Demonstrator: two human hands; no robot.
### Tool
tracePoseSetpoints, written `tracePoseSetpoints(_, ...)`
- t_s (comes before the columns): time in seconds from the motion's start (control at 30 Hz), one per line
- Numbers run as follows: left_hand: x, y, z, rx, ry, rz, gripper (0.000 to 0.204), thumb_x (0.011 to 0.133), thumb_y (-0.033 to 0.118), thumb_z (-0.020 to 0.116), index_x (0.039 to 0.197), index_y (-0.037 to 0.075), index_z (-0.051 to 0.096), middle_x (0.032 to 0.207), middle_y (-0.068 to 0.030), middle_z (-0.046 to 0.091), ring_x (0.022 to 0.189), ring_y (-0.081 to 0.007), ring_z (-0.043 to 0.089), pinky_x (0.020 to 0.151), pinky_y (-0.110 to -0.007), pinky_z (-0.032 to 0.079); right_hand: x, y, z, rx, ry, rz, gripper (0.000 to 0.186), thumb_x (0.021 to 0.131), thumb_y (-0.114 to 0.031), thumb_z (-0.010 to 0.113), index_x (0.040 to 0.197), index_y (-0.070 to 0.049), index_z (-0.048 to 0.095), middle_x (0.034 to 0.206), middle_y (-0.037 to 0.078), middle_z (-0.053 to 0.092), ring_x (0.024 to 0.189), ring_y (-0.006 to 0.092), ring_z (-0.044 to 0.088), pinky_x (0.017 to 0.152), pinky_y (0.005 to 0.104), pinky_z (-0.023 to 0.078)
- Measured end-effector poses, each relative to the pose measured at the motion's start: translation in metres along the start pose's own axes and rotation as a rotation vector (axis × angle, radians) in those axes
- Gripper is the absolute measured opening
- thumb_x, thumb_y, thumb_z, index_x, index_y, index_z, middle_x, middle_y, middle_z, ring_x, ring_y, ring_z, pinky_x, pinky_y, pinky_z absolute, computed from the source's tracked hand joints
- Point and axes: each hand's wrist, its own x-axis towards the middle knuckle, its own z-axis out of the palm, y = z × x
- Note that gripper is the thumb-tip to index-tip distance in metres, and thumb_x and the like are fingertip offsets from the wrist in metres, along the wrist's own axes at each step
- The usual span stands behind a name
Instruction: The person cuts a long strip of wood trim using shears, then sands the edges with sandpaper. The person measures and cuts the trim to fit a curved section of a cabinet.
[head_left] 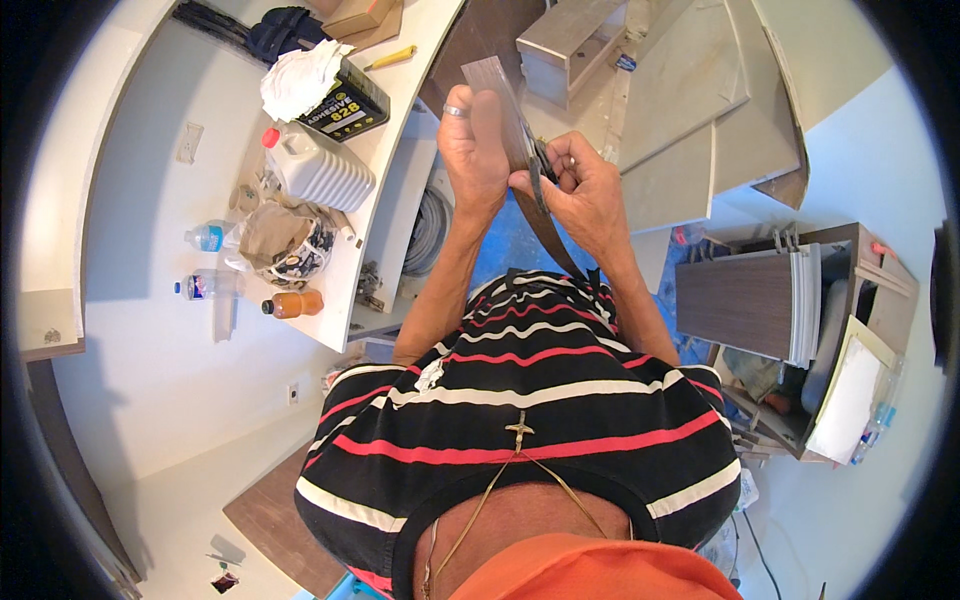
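Observation:
A narrow brown wood-grain board (497,88) stands tilted in front of my chest. My left hand (468,150), with a ring on one finger, is closed on its left side. At the board's right edge, my right hand (585,190) is closed with thumb and fingers pinching a dark flexible strip (545,232). The strip runs along the edge and hangs in a curve toward my striped shirt. Something dark shows between the right fingers, but its shape is partly hidden.
On the left, a white counter (405,100) bears an adhesive can (352,105), a white jug (318,168), bottles and a filled bag (275,245). Large sheets (690,90) lean at the far right. A cabinet (870,250) with stacked panels (745,305) stands right.

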Motion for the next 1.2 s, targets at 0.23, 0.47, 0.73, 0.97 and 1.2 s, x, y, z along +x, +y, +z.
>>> tracePoseSetpoints(0.23,0.004,-0.004,-0.001,-0.048,0.004,0.006,0.016,0.101,0.010,0.050,0.086,0.008,0.048,0.076,0.0061,0.049,0.069,-0.0016,0.042,0.056,-0.020,0.036,0.003,0.001,-0.002,-0.070,-0.015,-0.065,0.052,0.068,-0.039,0.086,0.099,-0.003,0.063,0.080,0.011,0.070,0.070,0.0219,0.067,0.066,0.0345,0.052)
tracePoseSetpoints(0.47,0.004,-0.005,-0.003,0.071,-0.044,0.047,0.018,0.104,0.019,0.049,0.089,0.007,0.051,0.080,0.0018,0.057,0.068,-0.0017,0.046,0.060,-0.019,0.041,0.008,0.003,-0.012,-0.137,-0.051,-0.069,0.052,0.067,-0.041,0.087,0.093,-0.004,0.061,0.073,0.009,0.066,0.064,0.0219,0.064,0.061,0.0349,0.050)
tracePoseSetpoints(0.73,0.004,-0.007,-0.001,-0.004,-0.054,0.017,0.018,0.103,0.021,0.049,0.094,0.006,0.052,0.083,-0.0007,0.060,0.068,-0.0033,0.050,0.060,-0.019,0.044,0.007,0.000,-0.007,-0.040,-0.008,-0.067,0.048,0.070,-0.039,0.086,0.091,-0.003,0.062,0.072,0.009,0.066,0.063,0.0194,0.063,0.060,0.0338,0.050)
tracePoseSetpoints(0.97,0.004,-0.003,-0.001,-0.060,-0.012,-0.019,0.018,0.103,0.022,0.049,0.093,0.007,0.051,0.082,0.0006,0.058,0.066,-0.0029,0.049,0.057,-0.019,0.044,0.005,0.005,0.000,0.034,-0.006,-0.005,0.045,0.071,-0.036,0.086,0.091,-0.002,0.063,0.073,0.009,0.067,0.064,0.0158,0.062,0.060,0.0320,0.050)
tracePoseSetpoints(1.2,0.006,-0.001,-0.005,-0.100,0.016,-0.003,0.019,0.103,0.023,0.050,0.090,0.009,0.050,0.080,0.0003,0.058,0.064,-0.0033,0.049,0.055,-0.019,0.043,0.008,0.012,0.010,0.103,0.001,0.009,0.042,0.073,-0.036,0.086,0.084,-0.003,0.062,0.071,0.006,0.064,0.064,0.0114,0.056,0.058,0.0301,0.047)
